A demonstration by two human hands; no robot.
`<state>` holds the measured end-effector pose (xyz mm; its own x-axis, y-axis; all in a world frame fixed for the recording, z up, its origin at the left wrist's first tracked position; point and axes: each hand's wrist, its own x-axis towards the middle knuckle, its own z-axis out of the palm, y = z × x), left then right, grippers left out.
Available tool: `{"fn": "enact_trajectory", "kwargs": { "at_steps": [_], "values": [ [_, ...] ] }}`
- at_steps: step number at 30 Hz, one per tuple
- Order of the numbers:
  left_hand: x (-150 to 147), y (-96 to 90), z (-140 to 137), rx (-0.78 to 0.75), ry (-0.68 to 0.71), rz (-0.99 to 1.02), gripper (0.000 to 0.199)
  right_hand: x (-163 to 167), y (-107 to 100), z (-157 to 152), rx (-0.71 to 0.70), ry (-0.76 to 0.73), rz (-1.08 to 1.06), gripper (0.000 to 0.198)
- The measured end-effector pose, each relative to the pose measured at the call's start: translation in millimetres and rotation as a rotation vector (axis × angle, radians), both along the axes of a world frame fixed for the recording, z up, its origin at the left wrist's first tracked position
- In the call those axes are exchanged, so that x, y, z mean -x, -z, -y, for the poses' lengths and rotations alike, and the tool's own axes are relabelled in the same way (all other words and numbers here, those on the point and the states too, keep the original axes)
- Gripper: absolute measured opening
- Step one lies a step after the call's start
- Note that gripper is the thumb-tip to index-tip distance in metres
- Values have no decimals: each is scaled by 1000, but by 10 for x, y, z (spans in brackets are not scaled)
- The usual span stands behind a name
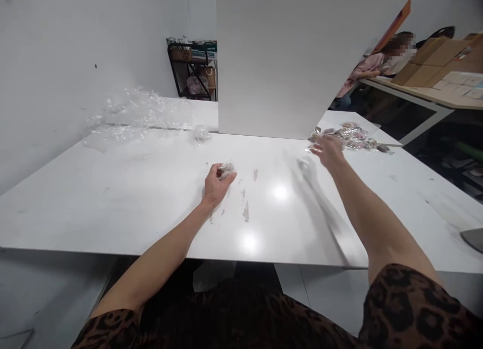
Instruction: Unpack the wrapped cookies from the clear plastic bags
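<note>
My left hand (216, 185) rests at the middle of the white table (151, 208), its fingers curled round a small item in clear crinkly wrapping (227, 170). What lies inside that wrapping is too small to make out. Over to the right, my right hand (329, 150) reaches to the near left edge of a pile of small clear-wrapped items (354, 137), some pinkish, some brownish. Its fingers look stretched and apart, slightly blurred, with nothing clearly held in them.
A heap of clear plastic wrapping (143, 112) lies at the back left. A tall white panel (271, 62) rises behind the table. Further back are a black shelf (188, 70), a person (368, 67) seated at another table and cardboard boxes (430, 62).
</note>
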<state>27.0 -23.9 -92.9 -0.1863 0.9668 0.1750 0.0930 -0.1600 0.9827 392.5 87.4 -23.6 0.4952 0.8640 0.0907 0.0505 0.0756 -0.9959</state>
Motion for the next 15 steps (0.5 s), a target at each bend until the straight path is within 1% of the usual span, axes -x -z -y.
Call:
{"fn": "enact_trajectory", "kwargs": {
  "at_steps": [2,4,5,7,9,11,12,13,15],
  "values": [
    [-24,-13,16,12,102,42,47,288,241,311,70,-76,-43,23],
    [-56,-39,56,23,249,69,50,626,439,709,149,-332,-91,32],
    [-70,-53,82,32,326,76,52,798,506,911,171,-463,-99,38],
    [-86,-74,141,62,481,78,61,1117,569,1268,181,-671,-105,49],
    [-80,-76,196,102,610,69,73,1365,560,1522,153,-812,-124,52],
    [-55,-61,238,116,686,43,80,1526,517,1669,148,-899,-124,51],
    [-41,-50,253,107,702,23,80,1577,495,1712,156,-915,-125,50],
    [-27,-38,265,91,711,-7,80,1611,476,1741,166,-911,-131,50],
    [-12,-18,279,53,727,-92,81,1643,454,1780,186,-858,-162,51]
  ]
}}
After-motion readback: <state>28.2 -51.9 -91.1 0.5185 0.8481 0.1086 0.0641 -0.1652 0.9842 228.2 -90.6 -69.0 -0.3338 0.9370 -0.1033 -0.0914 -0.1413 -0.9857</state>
